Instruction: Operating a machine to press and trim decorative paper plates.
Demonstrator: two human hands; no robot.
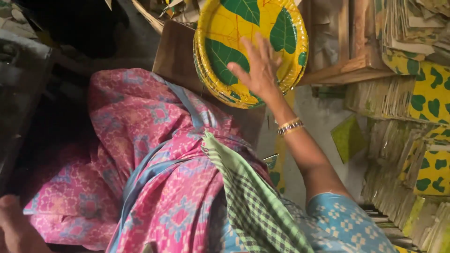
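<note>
Your right hand (260,70) rests with fingers spread flat against the face of a stack of round plates (248,44), pressing on it rather than gripping; no finger curls around the rim. The plates are yellow with large green leaf shapes, and several rims show layered along the lower left edge. The stack sits tilted at the top centre of the view, its lower rim over a brown board (176,58) and its right rim touching a wooden frame (349,70). Your left hand (16,229) appears only at the bottom left corner; you cannot tell how far open it is. To the right, stacks of flat yellow-and-green sheets (424,100) stand packed on edge. A narrow strip of grey floor (323,122) lies between your forearm and those stacks. Pink patterned cloth (150,154) covers your lap.
</note>
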